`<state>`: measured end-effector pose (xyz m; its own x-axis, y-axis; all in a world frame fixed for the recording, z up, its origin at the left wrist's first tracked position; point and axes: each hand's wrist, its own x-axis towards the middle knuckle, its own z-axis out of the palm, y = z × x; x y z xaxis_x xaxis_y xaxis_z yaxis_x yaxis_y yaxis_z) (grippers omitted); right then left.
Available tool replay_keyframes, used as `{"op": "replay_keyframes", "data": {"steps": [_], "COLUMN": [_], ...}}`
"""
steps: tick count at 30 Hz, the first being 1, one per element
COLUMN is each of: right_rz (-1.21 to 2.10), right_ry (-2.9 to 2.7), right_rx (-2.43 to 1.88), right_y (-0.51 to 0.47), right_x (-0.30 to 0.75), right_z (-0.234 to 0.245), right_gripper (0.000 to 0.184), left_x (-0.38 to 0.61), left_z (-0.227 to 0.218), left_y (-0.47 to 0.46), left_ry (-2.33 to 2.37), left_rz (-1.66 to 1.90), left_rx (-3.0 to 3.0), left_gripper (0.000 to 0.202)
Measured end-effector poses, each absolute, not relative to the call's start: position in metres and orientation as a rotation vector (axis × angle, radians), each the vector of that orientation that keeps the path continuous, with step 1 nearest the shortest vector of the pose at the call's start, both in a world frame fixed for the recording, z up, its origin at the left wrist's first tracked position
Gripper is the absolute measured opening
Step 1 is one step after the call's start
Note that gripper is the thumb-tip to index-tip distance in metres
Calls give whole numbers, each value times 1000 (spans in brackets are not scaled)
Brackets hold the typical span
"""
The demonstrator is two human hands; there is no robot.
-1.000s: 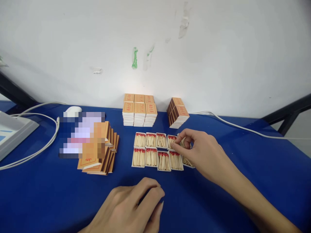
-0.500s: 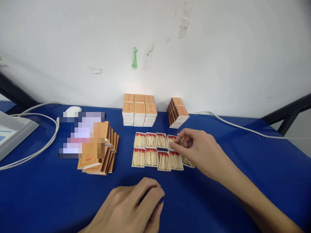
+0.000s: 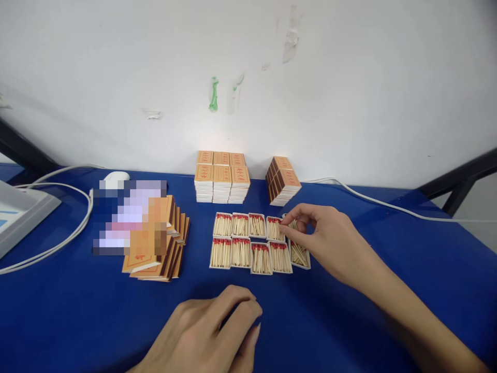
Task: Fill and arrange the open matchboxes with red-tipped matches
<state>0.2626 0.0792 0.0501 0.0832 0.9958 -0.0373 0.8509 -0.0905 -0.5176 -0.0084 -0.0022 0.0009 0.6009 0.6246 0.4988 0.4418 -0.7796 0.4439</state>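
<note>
Two rows of open matchbox trays (image 3: 240,252) lie on the blue table, most filled with red-headed matches (image 3: 221,226). My right hand (image 3: 322,235) reaches over the right end of these rows. Its thumb and forefinger are pinched together at the right edge of a back-row tray (image 3: 275,229); what is between the fingertips is too small to make out. Beneath that hand, a partly covered tray (image 3: 300,255) holds matchsticks lying aslant, without visible red heads. My left hand (image 3: 212,329) rests on the table in front, fingers loosely bent and apart, with nothing seen in it.
Closed matchboxes (image 3: 222,176) are stacked by the wall, with a smaller stack (image 3: 283,180) to their right. Loosely piled matchbox sleeves (image 3: 155,254) lie at left, beside a blurred phone-like object (image 3: 132,207). A white mouse (image 3: 116,180), a white device (image 3: 27,212) and cables are farther left.
My right hand has drawn slightly right and back from the back-row tray, uncovering more of its matches and of the right-end tray. My left hand stays where it was.
</note>
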Motion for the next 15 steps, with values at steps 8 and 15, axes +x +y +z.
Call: {"op": "replay_keyframes", "data": {"steps": [8, 15], "right_rz": [591, 614], "right_ry": [-1842, -1824], "right_rx": [-1978, -1922], "right_y": [77, 74], "right_x": [263, 270], "right_z": [49, 53], "right_gripper": [18, 31], "left_x": [-8, -5], "left_z": [1, 4], "left_y": [-3, -1], "left_ry": [879, 927], "left_rz": [951, 960], "left_rx": [2562, 2552], "left_gripper": [20, 24]}}
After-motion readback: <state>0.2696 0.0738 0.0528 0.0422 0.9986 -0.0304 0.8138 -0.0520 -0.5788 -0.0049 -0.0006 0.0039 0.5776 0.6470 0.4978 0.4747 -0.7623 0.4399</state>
